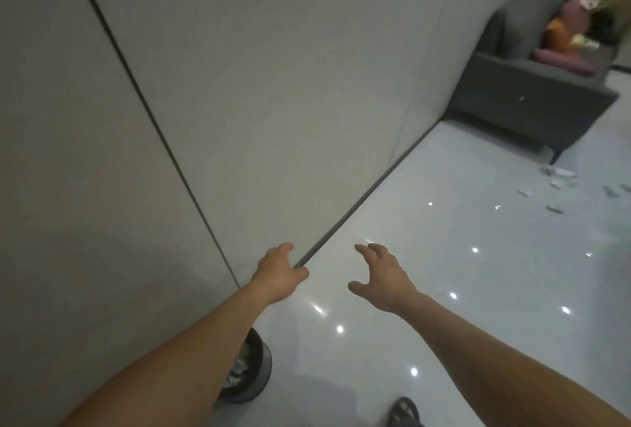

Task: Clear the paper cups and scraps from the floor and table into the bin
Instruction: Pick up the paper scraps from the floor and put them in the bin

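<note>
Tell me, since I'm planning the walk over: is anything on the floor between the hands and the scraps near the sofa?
Nothing visible. Bare glossy floor lies between the open left hand and right hand and the scraps by the sofa leg.

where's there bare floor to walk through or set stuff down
The glossy floor is bare from the wall out past both empty hands, left hand and right hand. It is crowded near the sofa leg, where scraps lie scattered, and by the bin against the wall.
</note>
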`<state>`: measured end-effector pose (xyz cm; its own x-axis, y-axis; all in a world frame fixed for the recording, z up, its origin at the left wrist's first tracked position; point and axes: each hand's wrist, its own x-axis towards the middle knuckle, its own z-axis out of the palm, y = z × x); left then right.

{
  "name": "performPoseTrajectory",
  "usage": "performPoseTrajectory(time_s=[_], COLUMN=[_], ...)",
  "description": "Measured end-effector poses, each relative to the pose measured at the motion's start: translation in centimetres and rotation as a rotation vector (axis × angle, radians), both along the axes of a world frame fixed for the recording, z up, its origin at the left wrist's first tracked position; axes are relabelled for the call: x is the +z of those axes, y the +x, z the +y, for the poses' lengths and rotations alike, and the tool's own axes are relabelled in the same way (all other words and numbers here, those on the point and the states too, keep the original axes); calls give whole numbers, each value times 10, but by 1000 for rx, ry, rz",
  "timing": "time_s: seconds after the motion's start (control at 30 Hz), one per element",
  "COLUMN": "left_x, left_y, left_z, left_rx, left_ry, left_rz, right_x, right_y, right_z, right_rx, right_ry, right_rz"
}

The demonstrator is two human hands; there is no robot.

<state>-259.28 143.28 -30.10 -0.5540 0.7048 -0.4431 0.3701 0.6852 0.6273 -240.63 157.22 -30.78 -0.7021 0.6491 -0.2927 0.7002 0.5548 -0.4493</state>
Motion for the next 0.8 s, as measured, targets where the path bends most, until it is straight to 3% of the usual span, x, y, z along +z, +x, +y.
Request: performPoseTrajectory(time_s=[0.2,0.53,0.8], left_x=[31,43,29], left_y=[87,277,354], left_z=[116,305,416], left_rx=[-213,-513,-689], left_ry=[16,75,27], left_rz=[86,67,54], right_x=[9,37,20], right_y=[115,307,382], right_z=[71,191,275], right_rx=[-226,-464,-633], right_ry=[13,95,38], right_rz=[16,43,14])
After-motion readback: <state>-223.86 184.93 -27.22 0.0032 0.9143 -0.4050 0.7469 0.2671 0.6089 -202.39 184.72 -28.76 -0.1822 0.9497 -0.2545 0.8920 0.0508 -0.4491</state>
